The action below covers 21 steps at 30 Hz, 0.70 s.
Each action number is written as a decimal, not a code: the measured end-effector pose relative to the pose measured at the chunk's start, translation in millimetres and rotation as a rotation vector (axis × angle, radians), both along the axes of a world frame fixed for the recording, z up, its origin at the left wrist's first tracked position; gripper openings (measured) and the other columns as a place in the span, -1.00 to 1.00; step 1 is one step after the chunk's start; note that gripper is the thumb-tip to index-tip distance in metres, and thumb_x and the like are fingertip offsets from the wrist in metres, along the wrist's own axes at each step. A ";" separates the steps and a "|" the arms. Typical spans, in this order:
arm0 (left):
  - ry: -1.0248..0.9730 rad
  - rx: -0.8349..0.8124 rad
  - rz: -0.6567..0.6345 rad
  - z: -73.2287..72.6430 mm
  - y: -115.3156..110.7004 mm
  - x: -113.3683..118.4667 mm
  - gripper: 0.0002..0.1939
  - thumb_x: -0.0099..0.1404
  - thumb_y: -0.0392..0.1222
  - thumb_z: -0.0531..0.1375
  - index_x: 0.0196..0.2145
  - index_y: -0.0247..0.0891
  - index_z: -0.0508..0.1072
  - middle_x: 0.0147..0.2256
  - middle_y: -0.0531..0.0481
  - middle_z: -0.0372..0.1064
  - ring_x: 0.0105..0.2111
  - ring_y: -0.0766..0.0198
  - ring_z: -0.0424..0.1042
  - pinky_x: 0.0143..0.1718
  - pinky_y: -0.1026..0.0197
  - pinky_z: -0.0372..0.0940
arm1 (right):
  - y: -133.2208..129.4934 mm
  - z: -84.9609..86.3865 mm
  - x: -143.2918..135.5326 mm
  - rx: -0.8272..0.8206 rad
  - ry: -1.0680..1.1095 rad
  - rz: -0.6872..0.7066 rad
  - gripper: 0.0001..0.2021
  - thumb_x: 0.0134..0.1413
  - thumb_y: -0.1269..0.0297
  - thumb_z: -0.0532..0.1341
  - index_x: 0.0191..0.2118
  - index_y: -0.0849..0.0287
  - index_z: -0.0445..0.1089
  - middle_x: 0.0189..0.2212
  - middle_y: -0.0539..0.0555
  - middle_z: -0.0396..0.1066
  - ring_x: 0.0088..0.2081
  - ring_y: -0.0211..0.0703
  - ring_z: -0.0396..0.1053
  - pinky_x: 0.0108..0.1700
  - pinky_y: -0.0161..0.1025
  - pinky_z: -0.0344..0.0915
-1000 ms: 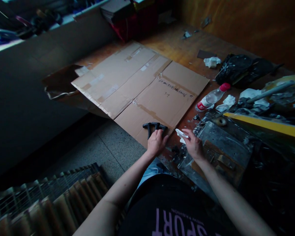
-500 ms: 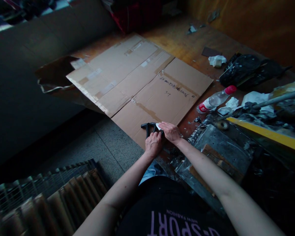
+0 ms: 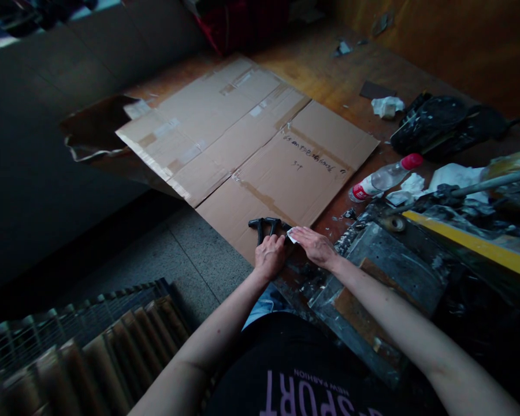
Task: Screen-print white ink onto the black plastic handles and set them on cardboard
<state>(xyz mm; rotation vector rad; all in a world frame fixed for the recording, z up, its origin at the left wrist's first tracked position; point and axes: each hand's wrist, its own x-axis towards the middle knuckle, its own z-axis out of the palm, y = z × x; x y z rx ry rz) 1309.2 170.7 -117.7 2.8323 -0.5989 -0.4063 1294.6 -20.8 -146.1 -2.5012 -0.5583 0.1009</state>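
A black frame-like part with several bars (image 3: 272,222) lies on the near corner of a flattened cardboard sheet (image 3: 294,156). My left hand (image 3: 270,255) is closed on its near side, fingers curled round a bar. A small white piece of cloth or paper (image 3: 293,235) shows under the fingertips of my right hand (image 3: 315,247), pressed between them and the right end of the black part. The part's lower edge is hidden behind my left hand, and its exact kind cannot be made out.
Right of the cardboard lie a plastic bottle with a red cap (image 3: 383,178), crumpled white paper (image 3: 387,107) and a dark bundle (image 3: 446,124). A grimy metal plate (image 3: 403,260) and a yellow-edged bar (image 3: 472,237) sit nearer. Slatted wooden pieces (image 3: 112,352) stand in a rack at lower left.
My right hand has slid rightward and slightly toward me along the black part, with the white piece under its fingers. My left hand stays in place.
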 end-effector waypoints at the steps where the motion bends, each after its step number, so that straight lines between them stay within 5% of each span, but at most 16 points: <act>1: -0.004 -0.002 -0.004 -0.8 0.6 0.1 -0.69 0.40 -0.13 0.01 -0.01 -0.16 0.44 -0.20 -0.12 0.42 -0.14 0.11 0.36 -0.35 0.20 0.23 | -4.0 2.5 -2.2 0.008 0.015 -0.004 -0.53 0.22 0.52 -0.02 0.16 0.13 0.37 0.15 0.10 0.34 0.22 -0.11 0.25 0.30 -0.02 0.15; 9: -0.012 -0.032 -0.049 -5.6 6.0 0.5 -0.67 0.40 -0.16 0.01 0.05 -0.14 0.41 -0.15 -0.13 0.42 -0.08 0.12 0.34 -0.36 0.23 0.24 | -5.8 24.5 5.1 0.148 0.095 -0.376 -0.60 0.26 0.41 0.01 0.13 0.07 0.39 0.07 0.05 0.43 0.06 -0.09 0.42 0.12 -0.12 0.37; 15: -0.016 -0.039 -0.067 -7.3 7.6 0.5 -0.66 0.41 -0.07 0.00 0.01 -0.14 0.45 -0.21 -0.15 0.42 -0.14 0.13 0.34 -0.36 0.24 0.21 | 26.7 6.8 21.9 0.027 0.018 -0.100 -0.51 0.23 0.52 -0.06 0.22 0.18 0.30 0.20 0.11 0.29 0.25 -0.13 0.21 0.31 -0.07 0.15; 21: -0.019 -0.067 -0.063 -7.9 8.5 1.4 -0.68 0.40 -0.11 0.02 0.00 -0.14 0.46 -0.20 -0.13 0.42 -0.13 0.14 0.34 -0.34 0.24 0.22 | 13.0 0.7 5.4 -0.056 0.038 -0.072 -0.47 0.18 0.56 -0.08 0.22 0.24 0.30 0.20 0.15 0.28 0.24 -0.11 0.22 0.30 -0.07 0.16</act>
